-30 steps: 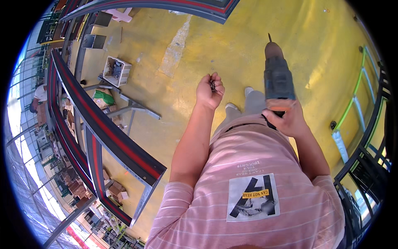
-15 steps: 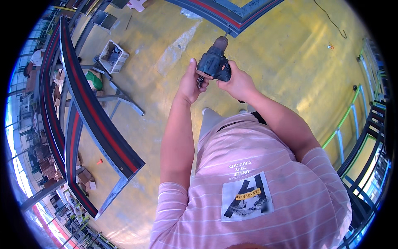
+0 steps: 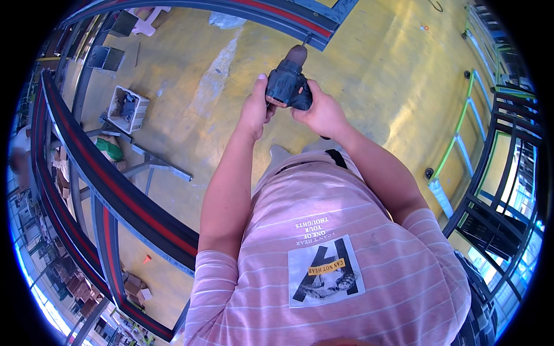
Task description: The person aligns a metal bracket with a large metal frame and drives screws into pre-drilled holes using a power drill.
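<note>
- The power drill (image 3: 288, 86) sat out in front of the person's chest, raised over the yellow floor (image 3: 381, 75), gripped between both hands.
- Its long axis ran away from the body, the chuck and bit (image 3: 304, 41) aimed toward the dark metal frame with a red stripe (image 3: 277, 14) lying along the far edge of the floor.
- The right hand (image 3: 322, 112) was the nearer one to the body of the drill: fingers curled tight round the handle from the right, wrapped and closed on it.
- The left hand (image 3: 254, 109) came in from the left, thumb up, fingertips pressed against the rear end of the drill; whether they pinched something small there, I could not tell.
- Both hands touched the tool, no gap showing between them and its casing.
- Off to the left, a long curved frame (image 3: 115, 190) rested on metal trestles (image 3: 153, 164), with a white crate of parts (image 3: 128, 108) on the floor beyond it.
- A green ladder-like frame (image 3: 461, 124) lay along the right edge of the floor.
</note>
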The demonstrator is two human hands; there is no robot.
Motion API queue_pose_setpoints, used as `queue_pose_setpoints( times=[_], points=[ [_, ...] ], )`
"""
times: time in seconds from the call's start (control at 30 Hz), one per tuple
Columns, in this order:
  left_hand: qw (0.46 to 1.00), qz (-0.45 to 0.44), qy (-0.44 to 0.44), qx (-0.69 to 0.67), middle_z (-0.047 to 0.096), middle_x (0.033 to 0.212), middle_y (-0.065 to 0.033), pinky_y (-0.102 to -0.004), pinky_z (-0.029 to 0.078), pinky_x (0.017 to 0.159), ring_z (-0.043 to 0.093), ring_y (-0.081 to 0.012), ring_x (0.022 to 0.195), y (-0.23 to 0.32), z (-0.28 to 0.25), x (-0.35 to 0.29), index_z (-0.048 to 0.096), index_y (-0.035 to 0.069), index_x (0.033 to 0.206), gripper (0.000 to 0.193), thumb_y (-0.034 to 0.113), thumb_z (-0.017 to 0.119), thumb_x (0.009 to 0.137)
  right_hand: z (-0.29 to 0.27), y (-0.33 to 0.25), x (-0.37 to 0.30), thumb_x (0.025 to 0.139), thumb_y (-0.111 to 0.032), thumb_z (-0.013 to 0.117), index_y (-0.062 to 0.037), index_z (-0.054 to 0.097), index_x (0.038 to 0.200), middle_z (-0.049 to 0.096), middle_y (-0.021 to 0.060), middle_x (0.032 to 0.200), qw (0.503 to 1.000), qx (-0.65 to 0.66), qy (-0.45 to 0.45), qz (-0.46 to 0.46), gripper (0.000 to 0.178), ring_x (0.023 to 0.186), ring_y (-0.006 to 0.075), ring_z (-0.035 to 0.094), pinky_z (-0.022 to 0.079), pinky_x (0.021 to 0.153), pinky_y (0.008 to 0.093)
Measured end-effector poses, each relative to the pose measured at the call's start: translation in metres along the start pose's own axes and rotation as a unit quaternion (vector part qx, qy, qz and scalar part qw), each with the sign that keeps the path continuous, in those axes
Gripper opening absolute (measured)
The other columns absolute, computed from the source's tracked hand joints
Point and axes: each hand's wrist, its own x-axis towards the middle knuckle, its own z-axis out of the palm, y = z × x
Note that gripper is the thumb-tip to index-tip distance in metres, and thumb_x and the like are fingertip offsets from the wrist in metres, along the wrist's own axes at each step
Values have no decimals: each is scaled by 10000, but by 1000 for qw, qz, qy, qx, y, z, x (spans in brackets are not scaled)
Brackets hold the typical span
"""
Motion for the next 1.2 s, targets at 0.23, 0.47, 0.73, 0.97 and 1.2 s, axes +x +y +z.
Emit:
queue_pose_setpoints(
  times=[0.23,0.47,0.73,0.97,1.2],
  points=[
    [990,70,71,97,570,636,-42,-276,324,494,437,-122,530,4,-5,1,613,90,718,649,653,385,947,11,-7,-2,725,-342,739,-44,461,1248,676,234,944,999,40,21,-10,663,891,423,662,525,775,461],
    [886,222,198,355,543,607,-48,-295,364,550,481,-151,553,21,9,-4,599,75,650,652,645,443,924,46,8,23,740,-302,742,-24,412,1251,670,224,968,982,182,37,-22,669,920,414,662,515,822,424],
    [995,-3,31,90,506,591,-21,-289,273,481,395,-122,497,28,-1,5,571,106,666,640,667,408,927,14,-20,8,675,-319,738,-57,514,1149,685,220,909,997,7,37,74,586,885,404,665,516,779,466],
    [992,36,68,104,466,572,14,-265,227,449,347,-89,473,24,-4,14,534,145,673,576,635,393,942,21,-17,14,673,-317,731,-44,563,1085,686,213,847,998,8,43,48,522,827,406,668,524,746,469],
    [996,17,28,81,533,596,0,-257,247,434,382,-73,474,18,-6,18,544,147,690,545,597,389,956,18,-23,9,702,-291,701,-52,437,1311,683,238,866,997,-1,70,37,705,836,423,671,533,735,485]
  ],
)
